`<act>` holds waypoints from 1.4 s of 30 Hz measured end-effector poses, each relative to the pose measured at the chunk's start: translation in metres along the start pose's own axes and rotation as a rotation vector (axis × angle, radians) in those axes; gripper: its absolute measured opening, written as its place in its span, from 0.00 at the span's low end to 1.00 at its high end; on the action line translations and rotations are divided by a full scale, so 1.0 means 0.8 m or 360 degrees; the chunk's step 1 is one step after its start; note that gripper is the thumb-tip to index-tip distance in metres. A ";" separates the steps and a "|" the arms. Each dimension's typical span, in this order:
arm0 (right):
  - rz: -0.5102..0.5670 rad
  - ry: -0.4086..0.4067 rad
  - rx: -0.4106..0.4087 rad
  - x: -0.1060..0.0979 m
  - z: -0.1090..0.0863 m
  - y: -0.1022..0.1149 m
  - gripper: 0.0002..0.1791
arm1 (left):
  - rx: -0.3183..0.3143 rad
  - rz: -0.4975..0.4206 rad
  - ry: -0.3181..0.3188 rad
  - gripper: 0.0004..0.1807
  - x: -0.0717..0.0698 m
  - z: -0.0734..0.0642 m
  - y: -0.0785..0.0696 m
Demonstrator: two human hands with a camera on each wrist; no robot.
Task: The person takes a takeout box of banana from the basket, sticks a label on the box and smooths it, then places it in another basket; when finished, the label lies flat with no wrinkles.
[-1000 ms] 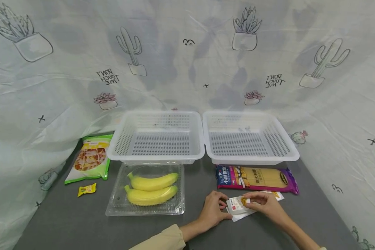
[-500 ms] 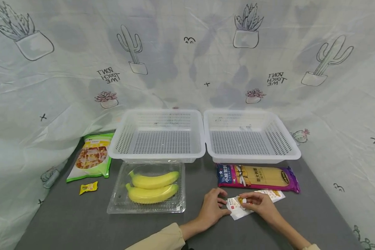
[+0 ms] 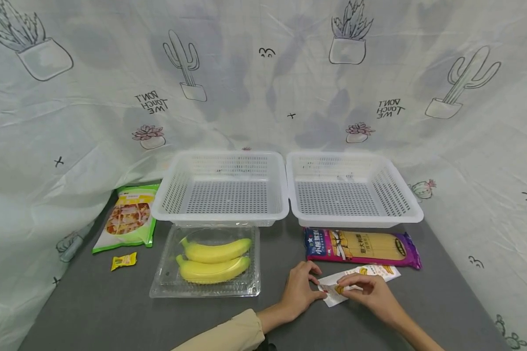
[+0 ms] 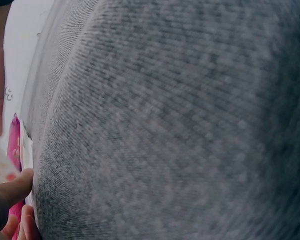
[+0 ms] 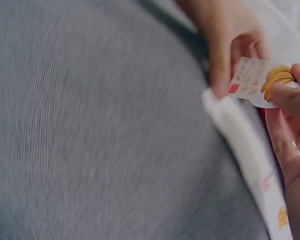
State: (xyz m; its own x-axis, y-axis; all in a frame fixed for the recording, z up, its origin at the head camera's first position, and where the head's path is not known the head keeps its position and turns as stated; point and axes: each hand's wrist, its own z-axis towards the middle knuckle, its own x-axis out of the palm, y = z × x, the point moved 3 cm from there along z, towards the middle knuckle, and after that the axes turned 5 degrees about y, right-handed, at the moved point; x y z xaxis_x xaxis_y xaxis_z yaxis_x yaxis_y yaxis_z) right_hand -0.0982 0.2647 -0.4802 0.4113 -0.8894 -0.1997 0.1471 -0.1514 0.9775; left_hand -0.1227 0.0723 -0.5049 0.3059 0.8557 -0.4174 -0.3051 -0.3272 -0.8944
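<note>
My right hand [image 3: 373,295] pinches a small white label [image 5: 251,80] with a banana picture and printed text. The label is raised off a white label strip [image 3: 381,272] lying on the grey table, with bananas printed at its right end. My left hand [image 3: 297,291] holds the strip's left end between thumb and curled fingers. In the right wrist view the left thumb [image 5: 220,75] touches the strip's end beside the label's corner. The left wrist view catches only my left thumb [image 4: 19,189] and a few fingertips at its left edge.
A spaghetti pack [image 3: 364,247] lies just behind the strip. Two white baskets [image 3: 221,218] [image 3: 357,220] stand at the back. Left of my hands is a clear plastic box [image 3: 158,287] with two bananas [image 3: 212,270]. A green food bag [image 3: 127,217] and yellow candy [image 3: 124,261] lie far left.
My right hand has shifted slightly left and turned the label up, so its face tilts away. My left hand stays at the strip's end. The head view has tipped slightly.
</note>
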 end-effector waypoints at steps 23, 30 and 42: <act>0.0568 -0.0504 0.0902 -0.045 -0.009 0.002 0.10 | -0.0184 -0.0634 0.0125 0.14 -0.088 -0.015 -0.044; 0.0578 -0.0410 0.0851 -0.049 -0.002 0.010 0.10 | -0.0205 -0.0686 0.0244 0.14 -0.153 -0.033 -0.052; 0.0446 -0.0406 0.0813 -0.041 0.015 0.027 0.12 | -0.0335 -0.0437 0.0057 0.20 -0.292 -0.093 -0.022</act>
State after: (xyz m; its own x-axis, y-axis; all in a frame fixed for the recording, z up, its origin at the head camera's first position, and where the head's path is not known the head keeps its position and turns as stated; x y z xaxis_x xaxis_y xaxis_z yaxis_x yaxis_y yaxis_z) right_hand -0.1192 0.2855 -0.4519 0.1356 -0.9903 0.0297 -0.4087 -0.0286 0.9122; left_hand -0.1219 -0.1516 -0.4032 0.3833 0.9099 -0.1586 -0.0152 -0.1655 -0.9861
